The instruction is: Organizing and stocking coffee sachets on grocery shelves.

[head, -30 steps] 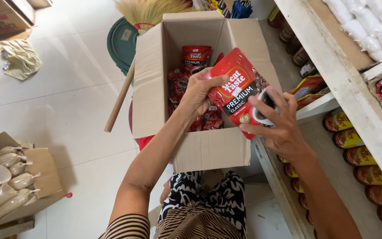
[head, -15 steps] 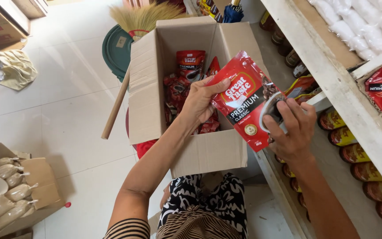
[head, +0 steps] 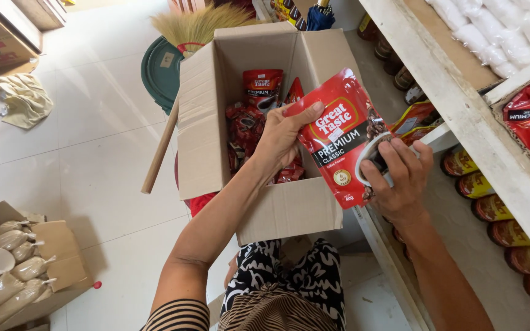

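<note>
1. Both hands are closed on one red pouch (head: 345, 138) with a white-and-gold label, which is held upright above the open cardboard box (head: 203, 122). The left hand (head: 283, 138) is clamped on the pouch's left edge, thumb laid across its top; the right hand (head: 397, 178) is wrapped around its lower right corner.
2. A black-and-white patterned garment (head: 289, 276) is seen below the box, at the bottom edge of the view.
3. More red pouches (head: 259, 116) are packed inside the box, one standing upright against its far wall.
4. Wooden shelves (head: 461, 104) are seen to the right of the pouch, with round yellow-and-red packets (head: 492, 205) lined along the lower shelf.
5. A smaller carton of tan bags (head: 13, 270) is set on the floor at the lower left.
6. A green lid (head: 161, 70) and a broom (head: 197, 27) are seen beyond the box's far left corner.
</note>
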